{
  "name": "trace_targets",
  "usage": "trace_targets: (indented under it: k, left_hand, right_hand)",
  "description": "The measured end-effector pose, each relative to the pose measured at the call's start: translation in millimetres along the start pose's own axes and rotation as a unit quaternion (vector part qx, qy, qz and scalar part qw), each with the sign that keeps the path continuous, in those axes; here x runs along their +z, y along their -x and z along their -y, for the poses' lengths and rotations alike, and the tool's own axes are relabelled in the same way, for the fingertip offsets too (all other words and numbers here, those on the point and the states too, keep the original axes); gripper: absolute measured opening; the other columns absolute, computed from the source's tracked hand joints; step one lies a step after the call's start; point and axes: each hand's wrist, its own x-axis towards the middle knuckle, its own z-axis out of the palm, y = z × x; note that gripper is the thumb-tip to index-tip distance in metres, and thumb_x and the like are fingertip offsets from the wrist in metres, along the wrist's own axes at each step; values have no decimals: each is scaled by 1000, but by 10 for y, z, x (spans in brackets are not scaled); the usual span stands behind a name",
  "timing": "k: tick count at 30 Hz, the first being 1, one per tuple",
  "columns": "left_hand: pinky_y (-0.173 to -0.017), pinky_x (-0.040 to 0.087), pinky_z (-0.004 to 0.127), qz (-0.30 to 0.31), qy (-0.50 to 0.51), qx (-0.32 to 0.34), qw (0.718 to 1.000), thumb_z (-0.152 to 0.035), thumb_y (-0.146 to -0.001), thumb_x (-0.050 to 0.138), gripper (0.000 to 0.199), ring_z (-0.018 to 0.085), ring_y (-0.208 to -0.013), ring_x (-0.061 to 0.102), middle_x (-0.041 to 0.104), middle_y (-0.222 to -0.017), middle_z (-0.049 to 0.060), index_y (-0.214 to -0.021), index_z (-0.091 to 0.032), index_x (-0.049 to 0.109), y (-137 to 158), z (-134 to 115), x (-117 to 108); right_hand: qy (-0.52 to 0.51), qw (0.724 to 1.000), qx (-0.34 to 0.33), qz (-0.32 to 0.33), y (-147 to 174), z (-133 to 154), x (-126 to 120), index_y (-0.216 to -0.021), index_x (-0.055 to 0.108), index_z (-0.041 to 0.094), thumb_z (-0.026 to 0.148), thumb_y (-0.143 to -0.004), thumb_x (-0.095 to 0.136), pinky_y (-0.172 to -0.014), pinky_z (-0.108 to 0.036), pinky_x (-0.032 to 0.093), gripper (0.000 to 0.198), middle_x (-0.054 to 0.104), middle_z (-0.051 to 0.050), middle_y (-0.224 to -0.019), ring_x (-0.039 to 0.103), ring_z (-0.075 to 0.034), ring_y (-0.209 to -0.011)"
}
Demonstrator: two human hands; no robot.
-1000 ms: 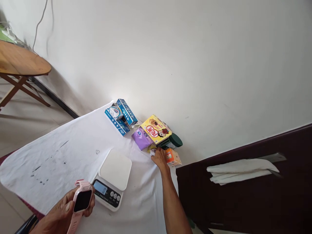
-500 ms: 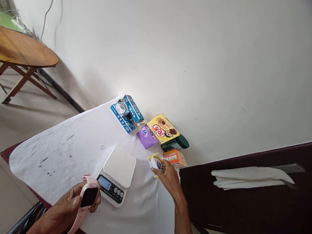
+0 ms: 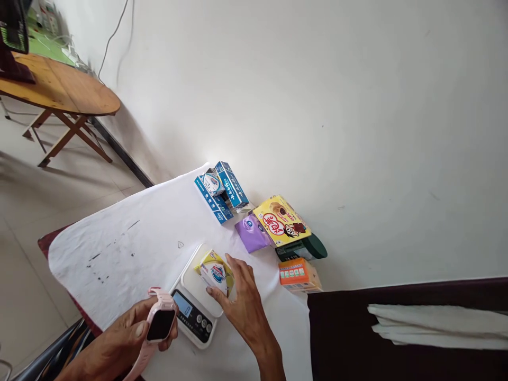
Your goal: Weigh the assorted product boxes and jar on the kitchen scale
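Before me, a table (image 3: 159,233) draped in a marked white cloth (image 3: 123,259) carries a white digital scale (image 3: 192,320); farther back sit blue boxes (image 3: 232,185), a purple packet (image 3: 251,236), a green container (image 3: 315,246), an orange box (image 3: 293,272).

Seemingly a home: wooden folding table (image 3: 81,89), white tablecloth (image 3: 154,225)

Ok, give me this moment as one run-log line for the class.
left hand: holding pink watch | right hand: around yellow-and-white box, grip unclear | box: on or just above white scale

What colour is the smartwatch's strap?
The smartwatch's strap is pale pink, showing best in the current head view.
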Motion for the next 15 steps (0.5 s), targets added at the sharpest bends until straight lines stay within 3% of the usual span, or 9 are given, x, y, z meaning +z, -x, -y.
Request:
trace_targets:
  k: [5,9,12,15]
  left_hand:
    - [-81,38,33,8,35,-2,999,-61,-83,78,47,19,-81,48,64,-90,6,-101,-18,76,-26,12,-12]
    - [-80,37,33,6,21,-2,1000,-65,-80,79,49,19,-79,48,64,-86,5,-96,-18,76,-52,-1,27]
    - [-75,35,32,-22,8,8,1000,-69,-78,78,52,19,-75,46,64,-80,4,-88,-18,75,-62,16,57]
    - [-76,36,33,-41,24,-6,999,-70,-74,80,53,20,-77,47,64,-82,6,-86,-19,73,-54,69,44]
  right_hand:
    - [2,999,37,-40,52,-106,-139,-149,51,25,43,-86,78,-111,-48,51,70,59,-10,-144,52,-30,-137]
    - [-5,1000,27,-15,91,-77,-30,-141,59,25,29,-79,84,-107,-46,54,67,66,-8,-132,59,-30,-127]
    - [-16,1000,21,-10,78,-70,60,-135,63,24,21,-82,78,-99,-45,57,55,68,-8,-123,62,-30,-117]
    - [-25,999,14,-27,-76,-149,85,-133,64,22,24,-85,75,-91,-45,58,49,69,-11,-120,63,-30,-110]
